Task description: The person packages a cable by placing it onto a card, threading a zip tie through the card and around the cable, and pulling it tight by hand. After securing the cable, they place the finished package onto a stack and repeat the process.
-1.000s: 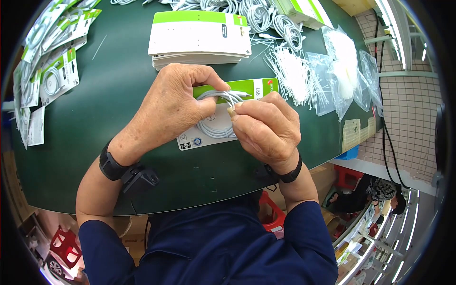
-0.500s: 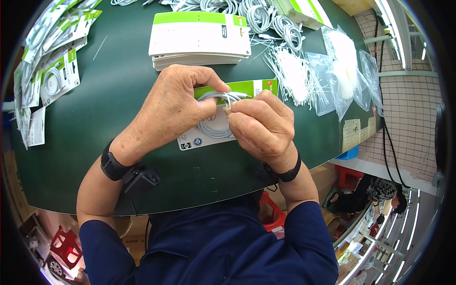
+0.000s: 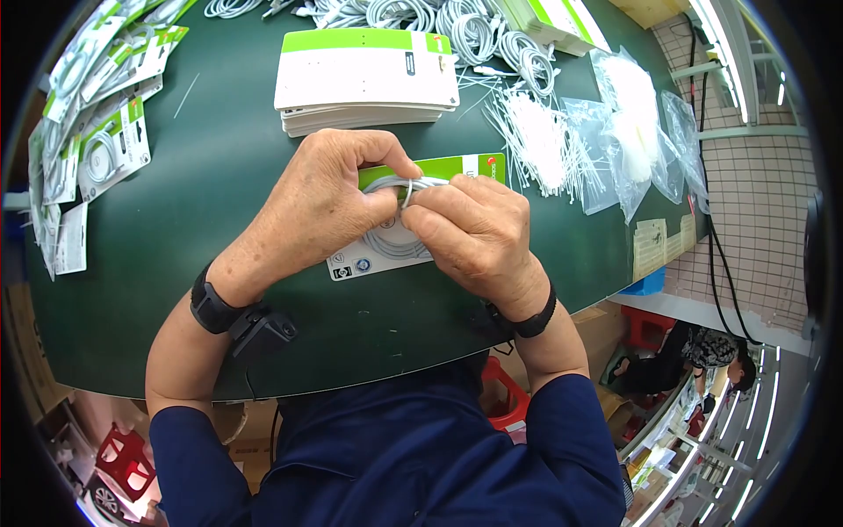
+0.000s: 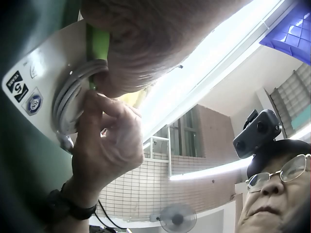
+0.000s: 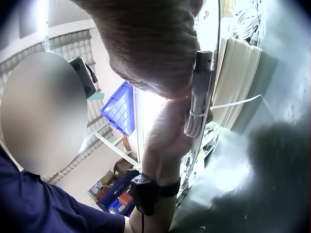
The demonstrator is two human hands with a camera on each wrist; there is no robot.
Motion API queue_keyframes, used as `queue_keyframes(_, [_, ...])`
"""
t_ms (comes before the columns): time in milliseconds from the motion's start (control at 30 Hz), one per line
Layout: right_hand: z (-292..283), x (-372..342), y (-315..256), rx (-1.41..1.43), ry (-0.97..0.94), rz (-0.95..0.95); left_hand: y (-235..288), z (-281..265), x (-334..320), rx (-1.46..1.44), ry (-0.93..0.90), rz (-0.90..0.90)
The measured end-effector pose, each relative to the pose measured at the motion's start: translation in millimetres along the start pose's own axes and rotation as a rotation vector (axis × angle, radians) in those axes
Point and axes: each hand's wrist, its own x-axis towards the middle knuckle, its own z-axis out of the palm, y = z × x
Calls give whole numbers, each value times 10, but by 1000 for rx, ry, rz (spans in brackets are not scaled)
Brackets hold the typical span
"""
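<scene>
A coiled white USB cable [image 3: 399,249] lies against a green and white packaging card [image 3: 349,270] just above the table. My left hand [image 3: 320,193] grips the coil and the card's upper left part between thumb and curled forefinger. With its thumb and fingertips, my right hand [image 3: 479,230] pinches a thin white cable tie [image 3: 409,188] that loops over the top of the coil. The tie's end is hidden by the fingers. In the right wrist view, a cable plug [image 5: 199,82] lies along the card, and a white tie strand [image 5: 238,103] sticks out behind it.
Beyond the hands stands a stack of blank cards [image 3: 364,83]. Loose cable ties [image 3: 537,145] and clear plastic bags [image 3: 637,132] lie to the right. Coiled cables [image 3: 474,35] heap at the back. Carded cables [image 3: 104,158] pile up at the left edge.
My right hand has shifted left, closer to my left hand, with the tie between its fingertips. My left hand keeps its grip on the coil and card.
</scene>
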Motion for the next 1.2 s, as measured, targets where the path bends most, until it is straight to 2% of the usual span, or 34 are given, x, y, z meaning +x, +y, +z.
queue_keyframes(100, [2,2,20,-7,19,16,-3,1,6,37,2,-5])
queue_keyframes(200, [53,0,94,222,175,44,-2,-25,18,46,-22,-68])
queue_keyframes(233, [14,13,126,217,186,40,-21,-22,22,56,-23,-61])
queue_keyframes(300, [-135,-16,230,292,333,234,-95,9,21,-11,18,-2])
queue_keyframes(333, [-168,-49,301,289,344,235,-103,13,18,-45,34,27])
queue_keyframes(400, [-178,-133,462,416,509,597,-70,8,16,-64,19,25])
queue_keyframes(433, [-171,-150,515,412,521,598,-52,8,17,-92,15,20])
queue_keyframes(533, [-136,-197,651,837,358,883,13,-27,1,-95,1,-4])
queue_keyframes(600, [2,-195,639,972,216,823,75,-72,4,-64,-40,-39])
queue_keyframes(667, [28,-213,636,962,53,559,97,-73,-13,-57,22,38])
queue_keyframes(733, [205,-294,588,1003,-15,463,88,-74,-26,-113,28,73])
queue_keyframes(767, [371,-364,574,1174,41,455,98,-133,-27,-56,4,67])
queue_keyframes(800, [454,-392,463,1341,177,522,-57,-173,-52,-68,60,55])
queue_keyframes(833, [656,-370,520,1176,236,295,-109,-245,-40,-39,22,48])
queue_keyframes(900, [583,-253,456,1270,310,176,-252,-291,-33,-112,42,27])
queue_keyframes(933, [671,-263,488,1127,429,67,-312,-308,-60,-46,28,66])
queue_keyframes(967, [574,-252,456,1109,441,67,-249,-293,1,27,30,104])
queue_keyframes(1033, [551,-178,435,1065,467,56,304,-109,-62,286,62,78])
queue_keyframes(1100, [703,-173,501,1045,403,122,329,-59,-30,241,40,81])
queue_keyframes(1200, [960,-204,602,1002,448,135,257,-83,-85,159,28,15])
